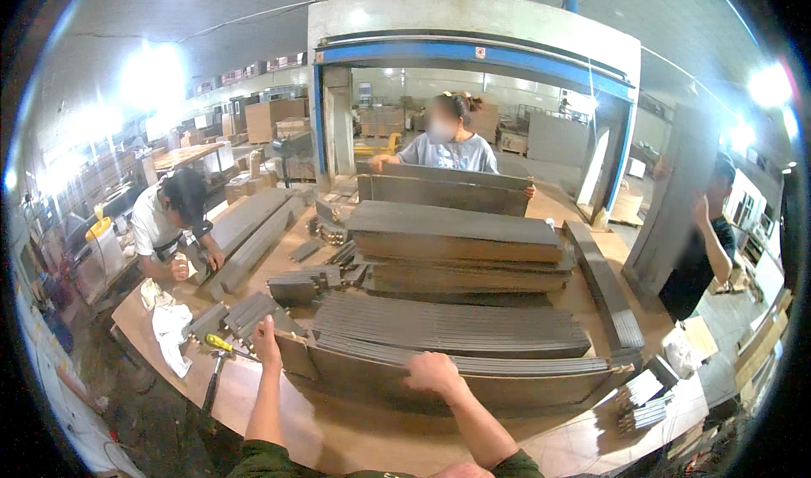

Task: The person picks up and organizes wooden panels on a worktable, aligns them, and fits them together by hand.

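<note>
A long brown panel point(507, 391) stands on edge near the front of the worktable, with a short end piece at its left corner. At that left end, my left hand point(267, 343) is closed around the corner. My right hand point(433, 372) is curled over the panel's top edge near the middle, its fingertips hidden behind the board. Right behind the panel lies a row of long dark grey strips point(448, 326), packed side by side. Beside my left hand are a hammer point(216, 378) and a yellow-handled screwdriver point(221, 343).
Stacked dark boards point(456, 225) fill the table's middle, with short dark pieces point(296, 288) to their left. A white cloth point(172, 330) lies at the left edge, metal strips point(642, 406) at the right. Co-workers point(452, 149) stand across and left; another person point(705, 241) is at right.
</note>
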`<state>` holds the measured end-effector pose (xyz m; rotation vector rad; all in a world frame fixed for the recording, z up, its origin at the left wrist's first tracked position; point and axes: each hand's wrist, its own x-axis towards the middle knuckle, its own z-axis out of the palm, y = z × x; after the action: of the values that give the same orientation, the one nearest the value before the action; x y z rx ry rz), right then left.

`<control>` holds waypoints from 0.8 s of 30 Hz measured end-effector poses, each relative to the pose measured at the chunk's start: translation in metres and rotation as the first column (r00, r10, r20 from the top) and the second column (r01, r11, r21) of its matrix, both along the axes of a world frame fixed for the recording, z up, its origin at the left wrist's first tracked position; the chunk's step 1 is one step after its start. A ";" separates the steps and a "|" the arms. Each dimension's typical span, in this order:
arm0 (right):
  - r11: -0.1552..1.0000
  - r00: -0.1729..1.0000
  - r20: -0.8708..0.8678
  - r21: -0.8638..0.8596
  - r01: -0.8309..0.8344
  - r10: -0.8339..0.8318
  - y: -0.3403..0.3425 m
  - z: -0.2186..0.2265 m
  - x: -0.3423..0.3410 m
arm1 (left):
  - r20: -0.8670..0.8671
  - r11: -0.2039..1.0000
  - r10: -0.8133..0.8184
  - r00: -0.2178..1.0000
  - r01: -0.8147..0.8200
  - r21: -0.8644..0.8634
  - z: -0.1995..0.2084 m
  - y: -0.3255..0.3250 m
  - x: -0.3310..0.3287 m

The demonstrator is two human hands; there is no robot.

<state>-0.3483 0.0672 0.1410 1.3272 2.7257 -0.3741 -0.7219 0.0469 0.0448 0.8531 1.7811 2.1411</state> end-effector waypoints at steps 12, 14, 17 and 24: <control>0.998 1.000 -0.008 -0.056 0.008 -0.008 -0.003 0.006 -0.005 | 0.000 0.966 0.179 0.984 -0.176 0.188 -0.009 0.006 0.006; 0.999 1.000 -0.022 -0.050 0.013 -0.014 0.003 -0.005 -0.006 | 0.027 0.962 0.172 0.985 -0.174 0.212 -0.004 0.005 0.010; 1.000 1.000 -0.021 -0.027 -0.004 0.003 -0.003 0.000 -0.009 | 0.011 0.944 0.236 0.972 -0.231 0.236 -0.012 0.006 0.003; 1.000 0.999 -0.038 -0.009 0.014 -0.015 -0.005 0.010 -0.008 | -0.148 0.956 0.265 0.953 -0.240 0.170 0.006 0.010 0.013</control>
<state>-0.3566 0.0621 0.1509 1.3520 2.7435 -0.4165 -0.7092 0.0573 0.0507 0.9092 1.9224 2.4586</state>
